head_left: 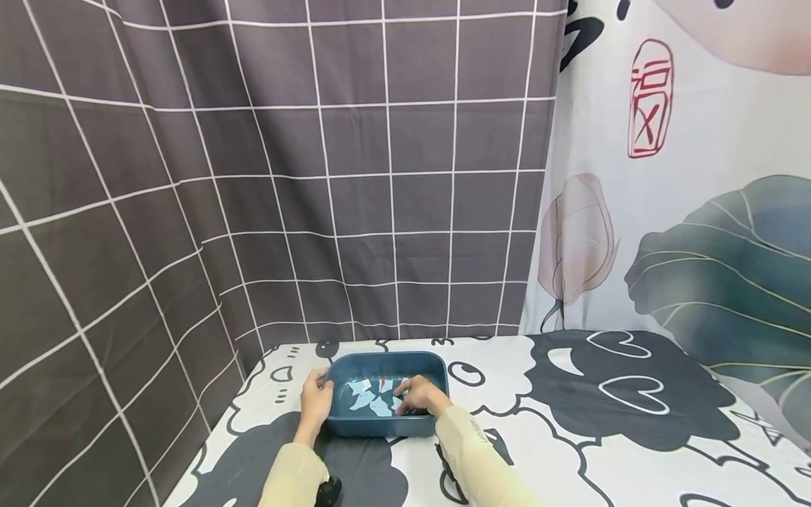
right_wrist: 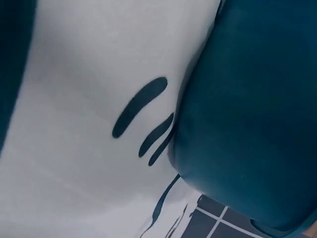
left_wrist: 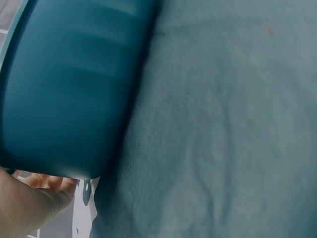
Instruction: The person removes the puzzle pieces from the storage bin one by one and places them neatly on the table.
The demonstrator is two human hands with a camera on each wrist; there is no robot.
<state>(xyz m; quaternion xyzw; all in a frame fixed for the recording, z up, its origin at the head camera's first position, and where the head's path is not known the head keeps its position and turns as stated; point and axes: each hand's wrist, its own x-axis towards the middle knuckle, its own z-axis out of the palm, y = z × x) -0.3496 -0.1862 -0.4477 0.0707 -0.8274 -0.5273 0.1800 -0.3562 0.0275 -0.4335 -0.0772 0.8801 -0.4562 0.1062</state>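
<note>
A dark blue-green plastic basin [head_left: 383, 427] stands on the patterned cloth. Several light-blue and white scraps [head_left: 380, 407], perhaps paper, lie scattered on its bottom. My left hand [head_left: 315, 401] holds the basin's left end, thumb by the rim. In the left wrist view that hand [left_wrist: 32, 201] lies at the end of the basin wall [left_wrist: 69, 99]. My right hand [head_left: 421, 396] reaches over the right side, fingers bent down among the scraps. Whether it pinches one is hidden. The right wrist view shows mostly the basin's outer wall [right_wrist: 247, 109].
The cloth [head_left: 532, 458] has black-and-white cartoon clouds. Behind and to the left hangs a dark grid-patterned curtain [head_left: 355, 204]. A white curtain with flower and leaf prints [head_left: 583, 239] hangs at the right. A small black object [head_left: 328, 491] sits by the left sleeve.
</note>
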